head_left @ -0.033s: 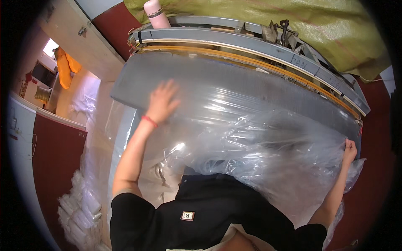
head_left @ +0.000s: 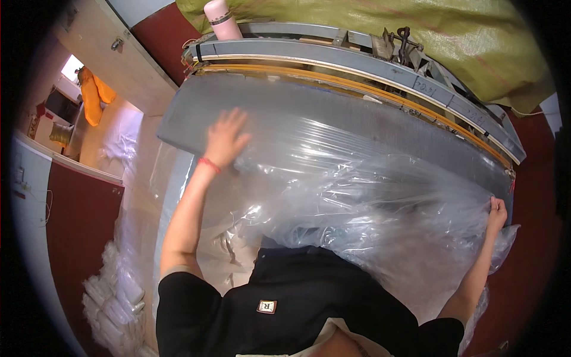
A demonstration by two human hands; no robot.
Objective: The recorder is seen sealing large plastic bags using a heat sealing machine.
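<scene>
A wide sheet of clear plastic film [head_left: 380, 196] lies wrinkled and shiny over the grey padded-looking top [head_left: 256, 95] of a bench and hangs toward my body. My left hand [head_left: 227, 140], with a red band at the wrist, is spread over the left part of that top, fingers apart, holding nothing. Whether its palm presses on film or on the grey surface I cannot tell. At the far right, my right hand [head_left: 497, 213] pinches the film's edge near the bench's right end. Loose film droops below that hand.
Along the bench's far side run yellow strips [head_left: 321, 77] and a long grey metal bar [head_left: 309, 55]. A pink bottle [head_left: 223, 22] and a rusty clamp [head_left: 404, 46] stand there, before a green-yellow tarp [head_left: 380, 21]. Bunched plastic [head_left: 116, 297] lies at lower left, near a door [head_left: 119, 65].
My left hand has shifted slightly left and away from me across the grey top. My right hand keeps its pinch on the film in the same place.
</scene>
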